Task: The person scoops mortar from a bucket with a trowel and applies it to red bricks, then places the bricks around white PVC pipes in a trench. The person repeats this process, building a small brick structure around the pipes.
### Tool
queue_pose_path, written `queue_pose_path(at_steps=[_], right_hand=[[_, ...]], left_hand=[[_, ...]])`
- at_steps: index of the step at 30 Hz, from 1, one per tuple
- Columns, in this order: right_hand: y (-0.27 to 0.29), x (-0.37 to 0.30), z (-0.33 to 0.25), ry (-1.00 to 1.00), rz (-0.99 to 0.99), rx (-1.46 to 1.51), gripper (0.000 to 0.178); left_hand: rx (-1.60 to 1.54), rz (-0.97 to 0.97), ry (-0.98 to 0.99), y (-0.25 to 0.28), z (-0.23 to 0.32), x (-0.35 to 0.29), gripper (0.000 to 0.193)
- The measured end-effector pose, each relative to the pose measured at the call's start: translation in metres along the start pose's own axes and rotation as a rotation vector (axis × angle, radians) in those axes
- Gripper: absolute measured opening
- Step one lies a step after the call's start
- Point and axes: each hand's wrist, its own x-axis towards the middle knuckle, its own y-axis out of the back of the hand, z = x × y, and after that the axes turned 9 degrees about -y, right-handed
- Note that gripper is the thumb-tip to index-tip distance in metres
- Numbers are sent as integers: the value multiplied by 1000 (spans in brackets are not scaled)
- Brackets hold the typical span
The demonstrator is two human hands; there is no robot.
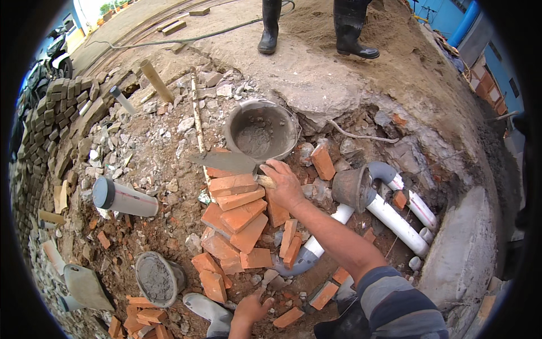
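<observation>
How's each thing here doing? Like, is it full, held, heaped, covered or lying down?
Big bucket, partly filled with grey mix
Small bucket, nearly full of grey mix
Trowel, held in the right hand
Bricks, loosely heaped
Fat left pipe, closed by a grey cap
Hose, lying curved
Left hand, low; grip unclear

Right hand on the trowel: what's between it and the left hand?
Head view: orange bricks lie between the right hand and left hand, with small stones nearer the left.

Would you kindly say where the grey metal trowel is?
In the head view, the grey metal trowel is left of centre, held by the right hand, below the round grey bucket.
</observation>
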Motion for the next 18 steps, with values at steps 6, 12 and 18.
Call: queue_pose_path(at_steps=[6, 12, 18], right_hand=[[27, -124, 119, -557, 154, 107, 32], [72, -150, 276, -1011, 331, -165, 43], [56, -153, 335, -1270, 176, -214, 46]], left_hand=[[48, -35, 59, -8, 7, 13, 65], [68, -75, 50, -17, 9, 11, 61], [96, -66, 55, -32, 12, 14, 64]])
